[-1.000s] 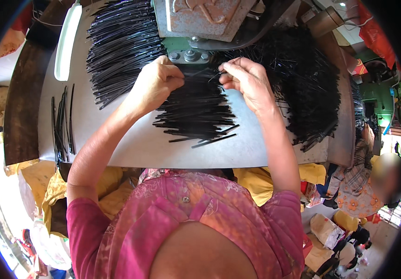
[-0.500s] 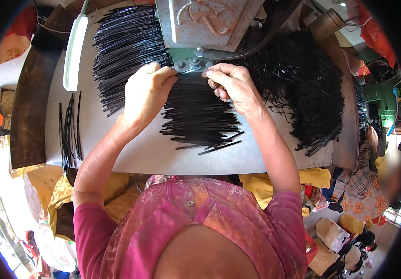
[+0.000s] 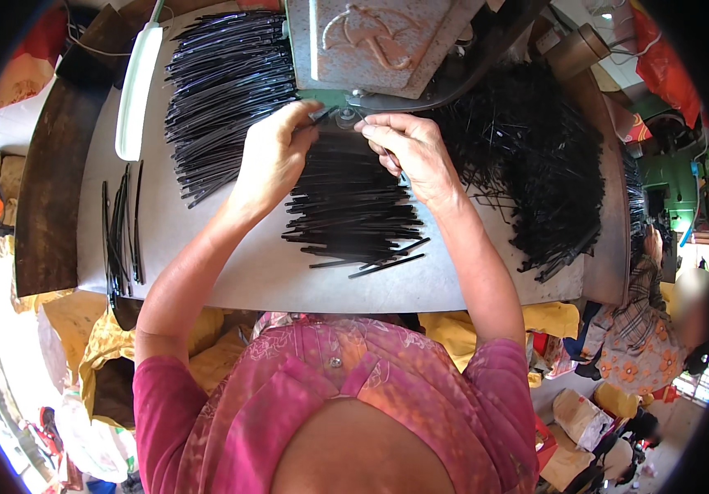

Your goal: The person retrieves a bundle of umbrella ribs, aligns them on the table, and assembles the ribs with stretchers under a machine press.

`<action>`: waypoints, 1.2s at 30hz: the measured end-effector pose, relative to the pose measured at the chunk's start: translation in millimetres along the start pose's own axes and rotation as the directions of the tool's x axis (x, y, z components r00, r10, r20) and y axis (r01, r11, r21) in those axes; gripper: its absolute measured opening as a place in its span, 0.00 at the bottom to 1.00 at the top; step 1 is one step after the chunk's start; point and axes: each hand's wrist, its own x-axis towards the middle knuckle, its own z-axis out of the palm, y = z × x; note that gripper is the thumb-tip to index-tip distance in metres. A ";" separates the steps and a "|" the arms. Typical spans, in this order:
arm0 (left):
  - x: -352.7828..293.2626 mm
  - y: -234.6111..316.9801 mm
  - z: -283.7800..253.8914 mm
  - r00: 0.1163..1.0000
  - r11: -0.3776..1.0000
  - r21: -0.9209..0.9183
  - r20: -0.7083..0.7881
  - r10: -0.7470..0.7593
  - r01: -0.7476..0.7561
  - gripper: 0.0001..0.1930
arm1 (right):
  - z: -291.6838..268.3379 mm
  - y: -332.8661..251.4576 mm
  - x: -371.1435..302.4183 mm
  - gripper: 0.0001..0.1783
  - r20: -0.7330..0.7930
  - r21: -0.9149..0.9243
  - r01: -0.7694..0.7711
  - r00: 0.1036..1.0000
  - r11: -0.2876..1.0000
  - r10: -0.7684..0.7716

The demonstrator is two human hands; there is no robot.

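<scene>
My left hand (image 3: 272,152) is closed in a pinch on a thin black rod (image 3: 326,114), whose end sticks out toward the bolted metal fixture (image 3: 344,118) under the machine. Just right of that fixture, my right hand (image 3: 414,155) pinches a thin rod-like piece; most of it is hidden by the fingers. Below and between the hands lies a stack of thin black rods (image 3: 354,214), roughly side by side. The machine's grey, rusty housing (image 3: 375,41) with a raised umbrella emblem stands just beyond.
A larger rod pile (image 3: 223,99) lies left, a tangled black heap (image 3: 548,156) right. Several loose rods (image 3: 124,230) rest near the left edge. A white lamp (image 3: 138,95) hangs over the table (image 3: 206,284). Another person (image 3: 642,329) is at far right.
My left hand has shifted slightly right and up, and the black rod now points up at the fixture. The right hand stays nearly in place, still pinching.
</scene>
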 end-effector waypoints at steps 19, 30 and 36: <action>12.3 -3.0 8.4 0.990 0.986 0.102 -0.032 0.136 -0.132 0.09 | 0.5 -0.9 3.5 0.10 -0.011 -0.047 -0.002 1.000 0.999 0.001; 17.4 -1.5 7.6 0.983 0.968 0.179 -0.012 0.181 -0.176 0.10 | -0.1 -0.4 5.8 0.10 0.027 -0.024 0.003 1.000 1.000 -0.002; 20.7 -1.6 4.8 0.977 0.953 0.220 0.015 0.212 -0.210 0.09 | 0.4 -2.0 3.8 0.10 0.010 -0.024 0.014 1.000 1.000 -0.014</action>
